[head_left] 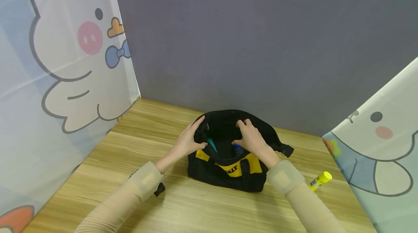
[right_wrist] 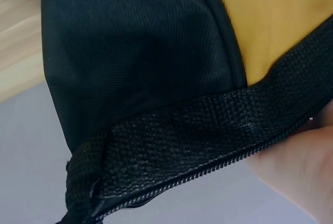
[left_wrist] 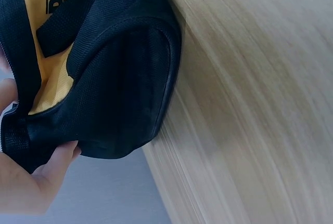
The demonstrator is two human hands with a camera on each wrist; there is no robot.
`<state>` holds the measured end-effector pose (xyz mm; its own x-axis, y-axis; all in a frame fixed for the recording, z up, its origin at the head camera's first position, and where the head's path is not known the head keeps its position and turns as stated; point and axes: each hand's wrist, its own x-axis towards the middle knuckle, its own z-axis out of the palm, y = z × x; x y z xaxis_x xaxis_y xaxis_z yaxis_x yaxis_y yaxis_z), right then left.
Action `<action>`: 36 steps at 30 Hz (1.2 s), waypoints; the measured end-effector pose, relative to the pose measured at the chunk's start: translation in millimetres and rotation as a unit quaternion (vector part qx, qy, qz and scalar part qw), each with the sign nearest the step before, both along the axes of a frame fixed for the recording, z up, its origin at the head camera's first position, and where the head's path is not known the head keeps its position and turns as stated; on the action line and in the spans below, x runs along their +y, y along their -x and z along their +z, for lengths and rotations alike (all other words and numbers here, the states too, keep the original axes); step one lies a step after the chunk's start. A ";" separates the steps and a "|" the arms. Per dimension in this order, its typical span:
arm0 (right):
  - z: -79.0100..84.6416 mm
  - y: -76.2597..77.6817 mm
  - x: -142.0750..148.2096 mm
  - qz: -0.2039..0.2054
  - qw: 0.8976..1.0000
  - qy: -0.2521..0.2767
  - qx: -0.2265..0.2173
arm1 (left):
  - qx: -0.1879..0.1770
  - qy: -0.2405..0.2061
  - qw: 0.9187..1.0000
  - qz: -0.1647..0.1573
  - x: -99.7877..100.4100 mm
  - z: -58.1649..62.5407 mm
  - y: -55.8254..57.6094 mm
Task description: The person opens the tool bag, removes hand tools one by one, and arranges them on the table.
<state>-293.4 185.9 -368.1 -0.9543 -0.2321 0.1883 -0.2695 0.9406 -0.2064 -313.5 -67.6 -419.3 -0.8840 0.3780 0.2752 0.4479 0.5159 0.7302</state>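
A black and yellow tool bag [head_left: 225, 178] sits unzipped on the table, its mouth spread wide. My left hand [head_left: 187, 139] grips the bag's left rim; in the left wrist view its fingers [left_wrist: 61, 156] lie against the outside of the black end fabric. Over the right part of the mouth is my right hand [head_left: 251, 138], fingers bent and thumb apart from them, with nothing visible between. Below that thumb, a blue item [head_left: 238, 149] shows inside the bag. A teal strip [head_left: 212, 144] lies inside near the left hand. The zipper edge [right_wrist: 208, 169] crosses the right wrist view.
A yellow glue stick [head_left: 321, 180] lies on the wooden table [head_left: 196, 211], partly behind my right sleeve. A small black object [head_left: 159, 189] shows beside the left sleeve. A grey wall [head_left: 228, 44] stands close behind the bag, with cartoon-printed sheets at both sides.
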 end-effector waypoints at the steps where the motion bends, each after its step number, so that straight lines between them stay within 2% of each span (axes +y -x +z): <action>1: 0.5 0.9 -0.2 -0.002 1.000 -0.005 -0.010 | 0.000 0.000 1.000 0.000 -0.3 -0.2 -0.2; 16: 2.2 18.3 -2.5 -0.018 0.994 -0.040 -0.100 | 0.004 0.000 1.000 0.004 -1.9 0.6 -1.1; 24: -5.8 27.2 -3.0 -0.037 0.986 -0.054 -0.155 | -0.002 -0.003 1.000 -0.002 1.6 -1.3 0.3; 36: -14.3 29.1 -4.4 -0.046 0.974 -0.063 -0.213 | 0.000 -0.008 1.000 0.004 1.7 1.3 -3.4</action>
<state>-322.5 181.5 -382.4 -0.9577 -0.1368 -0.2532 -0.0973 0.9819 -0.1624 -310.1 -65.9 -417.9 -0.8867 0.3672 0.2810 0.4442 0.5078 0.7381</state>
